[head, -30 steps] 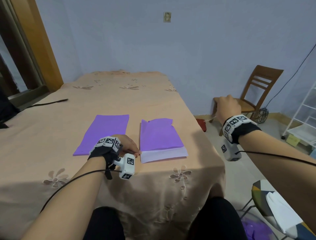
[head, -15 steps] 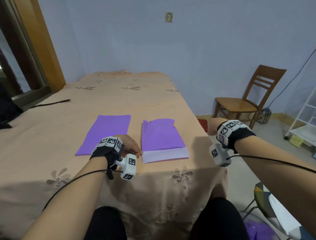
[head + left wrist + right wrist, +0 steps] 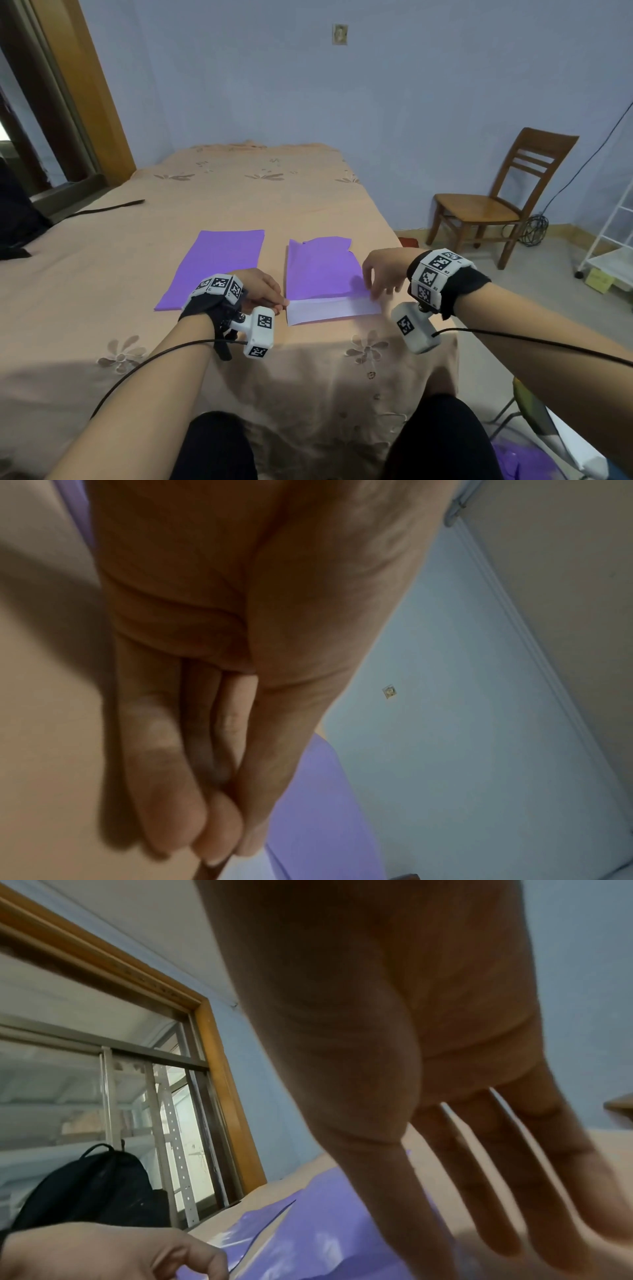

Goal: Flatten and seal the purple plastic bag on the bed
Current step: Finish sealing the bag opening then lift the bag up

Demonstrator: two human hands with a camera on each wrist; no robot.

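Observation:
The purple plastic bag (image 3: 322,270) lies flat on the bed (image 3: 239,192), with a white strip (image 3: 329,306) along its near edge. My left hand (image 3: 279,301) sits at the bag's near left corner, thumb and fingertips (image 3: 219,840) drawn together in a pinch at the edge. My right hand (image 3: 376,287) hovers over the near right corner with its fingers (image 3: 514,1191) spread and straight, tips reaching down to the strip. The right wrist view shows the bag (image 3: 325,1231) glossy and slightly wrinkled, with my left hand (image 3: 103,1250) beside it. The bag (image 3: 318,818) also shows in the left wrist view.
A second purple bag (image 3: 219,263) lies flat to the left. The bed's right edge runs close to the task bag. Beyond it stand a wooden chair (image 3: 486,209) and a white rack (image 3: 613,240). A black backpack (image 3: 89,1185) sits by the window, and a black strap (image 3: 113,207) lies far left.
My right hand has swung in from the chair side and come down over the bag's near right corner. The left hand has stayed at the near left corner.

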